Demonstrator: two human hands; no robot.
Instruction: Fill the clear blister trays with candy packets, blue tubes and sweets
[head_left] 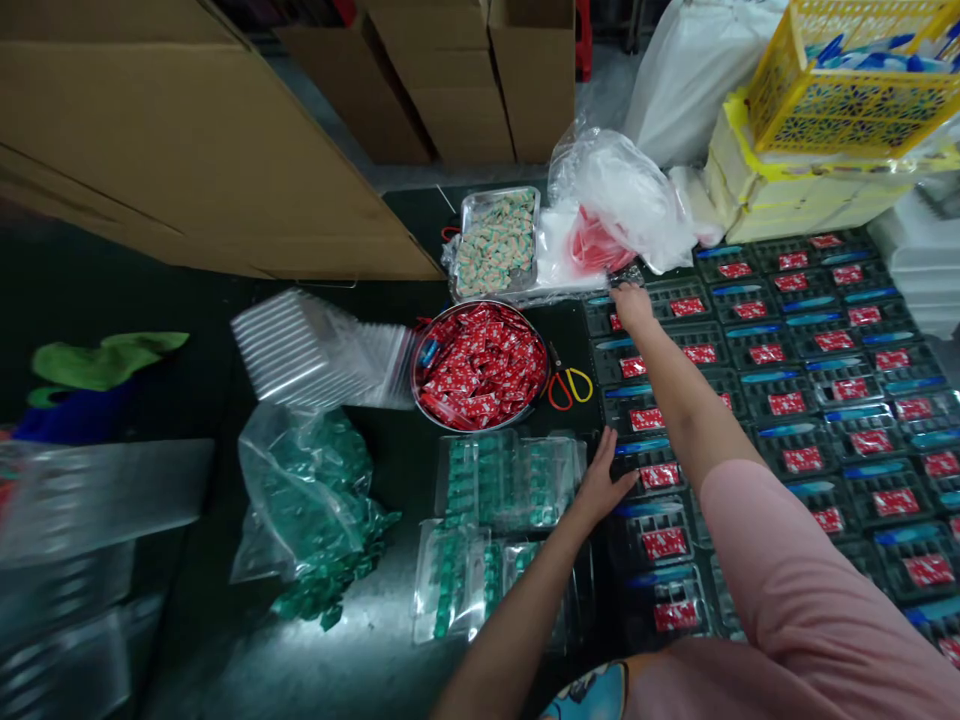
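Observation:
My right hand (632, 303) reaches to the far left corner of the rows of clear trays (787, 403), each with a red packet and a blue-handled item. Its fingers are bent down at a tray's edge, and whatever lies under them is hidden. Lower down, my left hand (604, 480) rests with fingers spread at the left edge of the same rows, touching a tray there and holding nothing. Beside it on the left are stacked clear trays with green pieces (487, 480). A round bowl of red packets (484, 365) stands beyond them.
Scissors (570, 388) lie right of the bowl. Behind it is a metal tray of small pieces (497, 243), beside plastic bags (619, 195). A bag of green pieces (307, 480) is at left. Cardboard (187, 150) rises far left; a yellow basket (847, 110) stands back right.

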